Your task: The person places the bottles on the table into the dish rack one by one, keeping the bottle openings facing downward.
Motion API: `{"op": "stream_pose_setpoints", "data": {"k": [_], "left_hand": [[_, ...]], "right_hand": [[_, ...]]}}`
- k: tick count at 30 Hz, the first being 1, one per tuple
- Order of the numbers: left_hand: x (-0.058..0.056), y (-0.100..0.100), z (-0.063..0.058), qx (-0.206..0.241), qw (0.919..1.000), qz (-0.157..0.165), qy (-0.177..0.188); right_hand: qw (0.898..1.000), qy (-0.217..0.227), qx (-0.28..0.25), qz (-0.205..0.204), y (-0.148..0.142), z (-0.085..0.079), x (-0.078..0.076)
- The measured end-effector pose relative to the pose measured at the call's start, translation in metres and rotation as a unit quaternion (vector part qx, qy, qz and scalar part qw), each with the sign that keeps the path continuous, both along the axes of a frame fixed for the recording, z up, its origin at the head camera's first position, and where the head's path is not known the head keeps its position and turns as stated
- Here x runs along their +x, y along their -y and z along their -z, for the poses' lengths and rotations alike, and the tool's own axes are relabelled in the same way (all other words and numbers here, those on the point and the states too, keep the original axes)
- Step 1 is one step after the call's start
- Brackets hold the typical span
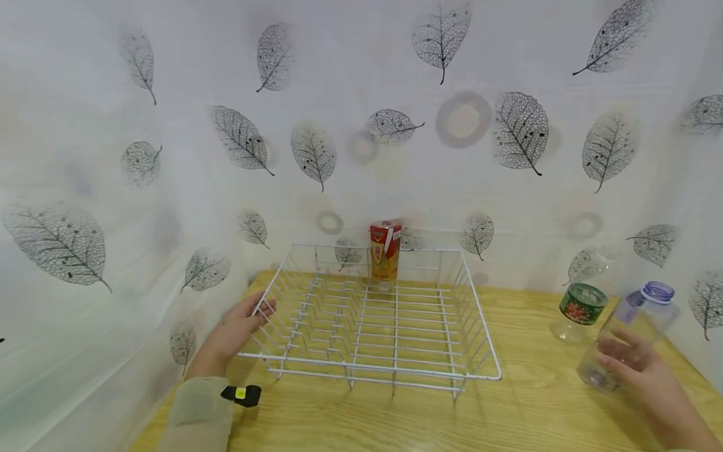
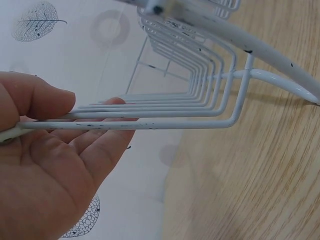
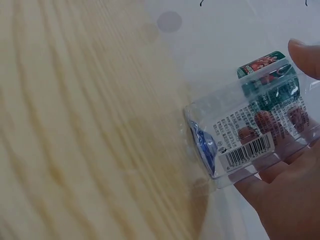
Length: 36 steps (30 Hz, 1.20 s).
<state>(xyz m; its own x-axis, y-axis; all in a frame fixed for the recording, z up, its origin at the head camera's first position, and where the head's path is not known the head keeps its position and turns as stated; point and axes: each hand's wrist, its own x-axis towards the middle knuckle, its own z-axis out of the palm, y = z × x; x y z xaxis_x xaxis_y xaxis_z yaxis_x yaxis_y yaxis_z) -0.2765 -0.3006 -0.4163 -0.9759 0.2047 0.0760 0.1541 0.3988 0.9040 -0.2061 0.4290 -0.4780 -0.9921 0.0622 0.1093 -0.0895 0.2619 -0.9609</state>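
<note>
My left hand [image 1: 240, 323] holds the left side of a white wire dish rack [image 1: 367, 366]. In the left wrist view, the thumb lies on one side of the rack's wires [image 2: 165, 125] and the fingers on the other. My right hand [image 1: 649, 376] grips a clear plastic bottle [image 1: 635, 317] with a purple-blue top, tilted to the right with its base low over the table. Printed text and a barcode show on this bottle [image 3: 240, 145] in the right wrist view. Just behind it stands another clear bottle with a green label [image 1: 583, 304].
A red and yellow drink container [image 1: 385, 251] stands upright at the back of the rack. The wooden table [image 1: 542, 408] carries everything. A white curtain with leaf prints [image 1: 361, 75] closes off the back and both sides.
</note>
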Motion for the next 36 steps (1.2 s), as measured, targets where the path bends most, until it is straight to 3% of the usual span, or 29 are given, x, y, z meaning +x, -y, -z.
{"op": "stream_pose_setpoints", "data": {"k": [10, 13, 20, 25, 31, 36], "left_hand": [[-0.002, -0.001, -0.001, 0.004, 1.0, 0.006, -0.002], [-0.002, 0.0, 0.0, 0.003, 1.0, 0.005, -0.002], [0.0, 0.002, 0.002, 0.001, 1.0, 0.008, -0.002], [0.0, 0.001, 0.002, -0.002, 0.9999, 0.013, 0.005], [0.003, 0.0, -0.005, -0.042, 0.9989, 0.0, 0.023], [0.008, -0.004, -0.015, -0.123, 0.9918, -0.032, 0.001]], "right_hand": [[0.997, -0.009, 0.08, 0.007, 0.004, -0.011, 0.003], [0.991, -0.025, 0.128, 0.011, 0.008, -0.016, 0.003], [0.984, -0.076, 0.16, -0.013, 0.022, -0.028, 0.003], [0.975, -0.097, 0.198, -0.022, 0.034, -0.045, 0.008], [0.956, -0.13, 0.261, -0.029, 0.062, -0.074, 0.011], [0.946, -0.139, 0.293, -0.03, 0.093, -0.095, 0.013]]}}
